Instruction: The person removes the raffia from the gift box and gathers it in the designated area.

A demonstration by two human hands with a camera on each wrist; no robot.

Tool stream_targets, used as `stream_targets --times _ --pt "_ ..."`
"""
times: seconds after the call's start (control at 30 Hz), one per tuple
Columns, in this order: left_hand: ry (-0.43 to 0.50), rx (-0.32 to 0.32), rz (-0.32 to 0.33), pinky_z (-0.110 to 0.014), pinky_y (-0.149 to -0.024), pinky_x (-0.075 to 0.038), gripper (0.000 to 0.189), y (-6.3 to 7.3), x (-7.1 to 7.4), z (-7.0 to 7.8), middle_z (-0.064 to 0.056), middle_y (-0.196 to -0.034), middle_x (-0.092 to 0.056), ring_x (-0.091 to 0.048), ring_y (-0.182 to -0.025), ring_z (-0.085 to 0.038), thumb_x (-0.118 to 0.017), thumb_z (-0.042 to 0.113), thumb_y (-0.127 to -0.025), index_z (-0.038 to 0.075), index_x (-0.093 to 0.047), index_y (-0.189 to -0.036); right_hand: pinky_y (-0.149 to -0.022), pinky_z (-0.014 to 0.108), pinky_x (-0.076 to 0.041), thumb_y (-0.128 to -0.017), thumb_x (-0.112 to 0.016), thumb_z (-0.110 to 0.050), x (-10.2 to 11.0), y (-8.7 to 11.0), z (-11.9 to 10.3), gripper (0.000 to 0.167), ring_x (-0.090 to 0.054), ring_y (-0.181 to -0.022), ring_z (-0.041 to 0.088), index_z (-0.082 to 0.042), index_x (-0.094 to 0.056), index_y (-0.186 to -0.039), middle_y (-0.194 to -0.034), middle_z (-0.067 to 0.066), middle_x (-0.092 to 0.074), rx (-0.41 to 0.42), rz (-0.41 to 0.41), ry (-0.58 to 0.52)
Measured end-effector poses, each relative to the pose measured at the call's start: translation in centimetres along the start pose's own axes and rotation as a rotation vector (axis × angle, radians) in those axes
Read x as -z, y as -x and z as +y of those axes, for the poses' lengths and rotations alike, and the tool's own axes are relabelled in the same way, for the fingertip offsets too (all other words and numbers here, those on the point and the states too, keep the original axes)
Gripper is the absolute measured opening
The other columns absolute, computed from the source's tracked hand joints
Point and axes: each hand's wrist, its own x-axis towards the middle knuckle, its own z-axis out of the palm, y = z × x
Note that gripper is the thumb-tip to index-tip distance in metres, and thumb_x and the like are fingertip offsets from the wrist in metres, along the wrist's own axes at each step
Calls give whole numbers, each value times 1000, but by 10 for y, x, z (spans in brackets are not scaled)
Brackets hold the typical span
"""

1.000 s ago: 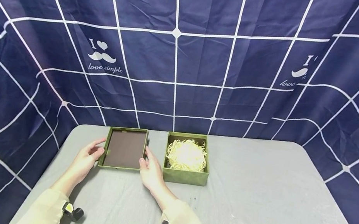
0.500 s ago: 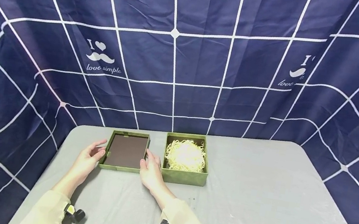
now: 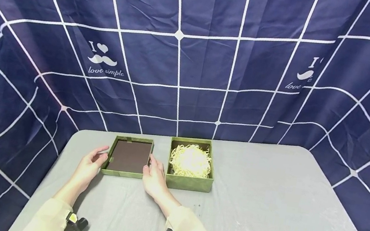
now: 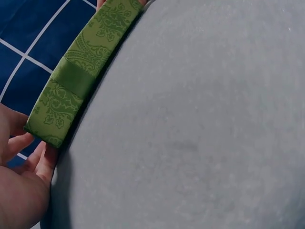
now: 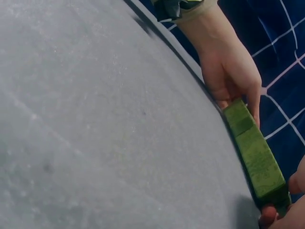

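Note:
A shallow green box lid, hollow side up with a dark brown inside, lies on the left part of the table. My left hand holds its left side near the front corner. On the opposite side my right hand grips the lid's right edge. Both wrist views show the patterned front wall of the lid with a darker green band across it; thumb and fingers sit about its two ends. Right of the lid stands a deeper green box, holding pale yellow shredded paper.
The grey cloth-covered table extends to the right of the box. A dark blue curtain with white grid lines rises behind the table and along both sides. The box stands close beside my right hand.
The lid was slightly tilted between both hands a second ago; it has come down flatter and shifted a little right. The hands keep their places at its sides, and the box stays put.

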Motion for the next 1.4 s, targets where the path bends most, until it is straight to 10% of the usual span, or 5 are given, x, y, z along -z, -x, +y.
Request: stream_targets --times 0.37,0.67,0.87,1.13,1.4 --pt "0 -13 62 -18 -79 -51 47 1 -1 4 -29 -144 -62 -61 -96 -2 -57 8 -113 -1 -51 -159 -125 64 -34 -110 -53 -15 14 17 -26 69 -42 -149 52 9 -25 -169 -158 38 -41 2 -141 94" --pt "-99 -162 117 -17 -68 -50 46 1 1 31 -30 -134 -66 -62 -84 -4 -62 8 -110 -2 -57 -154 -107 51 -55 -111 -54 -19 51 33 -59 66 -64 -130 36 -2 -30 -171 -159 25 -47 114 -199 68" --pt "-36 -278 107 -14 -74 -53 48 -1 -4 48 -30 -134 -68 -67 -86 1 -60 0 -108 -3 -55 -156 -94 36 -60 -102 -67 -11 89 34 -76 60 -69 -120 28 -5 -51 -160 -141 13 -67 226 -183 15" --pt "141 -298 68 -18 -85 -54 51 -4 -24 76 15 -118 -75 -72 -98 0 -64 1 -108 0 -54 -158 -84 34 -61 -97 -62 -5 148 23 -70 47 -72 -108 22 -4 -67 -144 -127 10 -74 384 -166 121" --pt "246 -380 -19 -19 -96 -56 59 -6 -51 91 -4 -134 -73 -74 -110 -8 -67 -4 -103 -2 -49 -160 -90 40 -58 -103 -66 -9 201 18 -44 36 -71 -111 28 0 -69 -138 -133 17 -69 387 -131 114"
